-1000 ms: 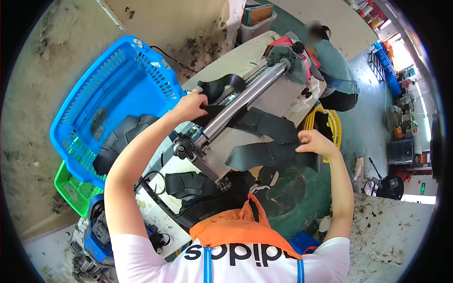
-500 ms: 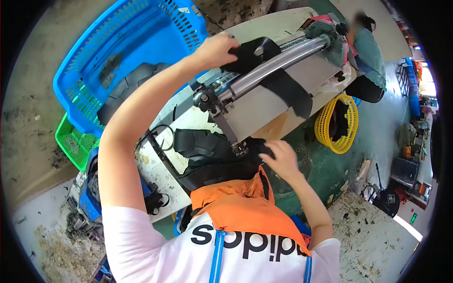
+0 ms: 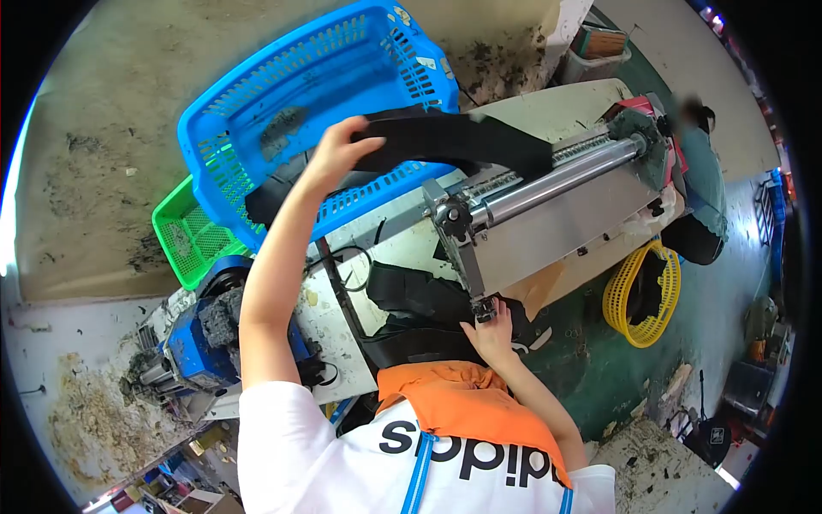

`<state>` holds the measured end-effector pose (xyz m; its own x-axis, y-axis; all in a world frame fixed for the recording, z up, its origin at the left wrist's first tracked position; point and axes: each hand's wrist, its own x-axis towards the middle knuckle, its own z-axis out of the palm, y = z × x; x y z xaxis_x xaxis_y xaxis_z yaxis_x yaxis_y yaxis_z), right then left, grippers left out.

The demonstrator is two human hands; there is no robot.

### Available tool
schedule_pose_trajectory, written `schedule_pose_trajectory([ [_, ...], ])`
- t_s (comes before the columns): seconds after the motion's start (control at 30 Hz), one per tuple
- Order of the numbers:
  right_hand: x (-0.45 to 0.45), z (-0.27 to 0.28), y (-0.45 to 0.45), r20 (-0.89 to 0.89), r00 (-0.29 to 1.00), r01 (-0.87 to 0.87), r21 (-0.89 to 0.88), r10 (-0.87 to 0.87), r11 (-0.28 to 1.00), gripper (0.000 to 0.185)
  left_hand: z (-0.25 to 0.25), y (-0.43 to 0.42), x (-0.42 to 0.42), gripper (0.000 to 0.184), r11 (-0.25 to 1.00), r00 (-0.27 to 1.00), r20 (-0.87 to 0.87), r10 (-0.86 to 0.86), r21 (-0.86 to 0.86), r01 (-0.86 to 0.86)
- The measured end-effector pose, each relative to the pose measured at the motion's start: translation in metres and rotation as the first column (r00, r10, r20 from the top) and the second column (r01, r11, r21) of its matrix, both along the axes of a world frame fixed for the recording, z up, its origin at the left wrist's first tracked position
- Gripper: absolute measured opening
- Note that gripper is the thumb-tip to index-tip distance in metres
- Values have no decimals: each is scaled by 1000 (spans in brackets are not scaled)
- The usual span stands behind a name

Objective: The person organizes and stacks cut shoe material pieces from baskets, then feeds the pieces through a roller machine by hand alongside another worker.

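Note:
My left hand (image 3: 336, 156) is closed on one end of a long black strip of sheet material (image 3: 454, 137). The strip spans the rim of the blue basket (image 3: 193, 137) and hangs over the near end of the machine's metal roller (image 3: 565, 176). My right hand (image 3: 491, 336) rests on black pieces beside the machine's small front knob (image 3: 484, 308), thumb and fingers apart. A stack of folded black pieces (image 3: 411, 291) lies left of that hand, against the orange apron (image 3: 479, 403). Some fingertips of the right hand are hard to make out.
More dark pieces (image 3: 270, 193) lie in the blue basket, with a green basket (image 3: 184, 240) below it. A yellow basket (image 3: 612, 300) stands on the floor to the right. A blue motor (image 3: 193, 351) sits at lower left. Another person (image 3: 706, 184) is at far right.
My left hand has drawn the black strip off the roller, leftward toward the blue basket. My right hand has come down onto the black pieces. The view has shifted.

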<state>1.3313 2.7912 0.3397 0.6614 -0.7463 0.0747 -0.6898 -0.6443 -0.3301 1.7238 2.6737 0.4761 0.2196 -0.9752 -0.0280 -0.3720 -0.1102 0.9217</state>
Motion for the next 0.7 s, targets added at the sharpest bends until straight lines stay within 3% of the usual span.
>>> schedule_pose_trajectory([
  [0.07,1,2,0,-8,1000,8,65,-7,998,50,5,33,34,35,961,959,73,274,-65,-269],
  [0.13,-2,10,-2,-7,999,-37,90,38,995,48,3,69,96,46,966,953,-187,239,143,-214],
  [0.17,-3,12,-3,-8,998,-57,101,58,993,48,2,86,118,51,879,882,310,354,211,-427],
  [0.2,-5,13,0,-5,997,-81,100,82,992,47,-2,103,125,56,759,591,733,336,161,-631],
  [0.23,-7,12,4,-1,995,-102,97,103,990,45,-10,119,114,67,801,133,980,148,-40,-597],
  [0.27,-8,12,7,3,993,-121,92,121,988,44,6,119,86,72,918,111,972,206,-153,-365],
  [0.3,-10,10,10,69,985,-164,107,157,981,42,-20,117,76,72,988,477,869,130,-75,-133],
  [0.33,-13,9,16,131,973,-206,123,190,971,39,-17,118,34,75,983,653,739,-168,75,167],
  [0.4,-24,9,22,246,935,-294,144,254,945,36,-17,142,-69,91,711,690,217,-690,382,591],
  [0.43,-25,32,18,273,909,-325,-3,314,946,34,-30,161,-106,91,593,508,318,-801,300,748],
  [0.47,-30,53,11,291,899,-339,-10,327,941,34,-21,170,-138,94,506,379,348,-857,435,745],
  [0.5,-37,74,3,306,891,-346,-15,334,938,33,-22,178,-152,85,509,364,383,-849,407,758],
  [0.53,-43,93,-7,321,886,-346,-20,334,938,33,-14,173,-162,71,440,489,99,-866,613,656],
  [0.6,-68,130,-33,298,884,-397,71,360,915,32,21,138,-158,62,340,434,-59,-899,531,776],
  [0.63,-83,147,-49,301,927,-336,398,225,854,37,37,124,-161,61,410,488,-67,-870,449,794],
  [0.67,-94,164,-64,333,942,-242,611,32,754,40,53,108,-164,61,486,540,-79,-838,339,805],
  [0.7,-112,170,-83,307,944,-179,788,-123,589,43,73,89,-167,59,552,569,35,-822,296,780],
])
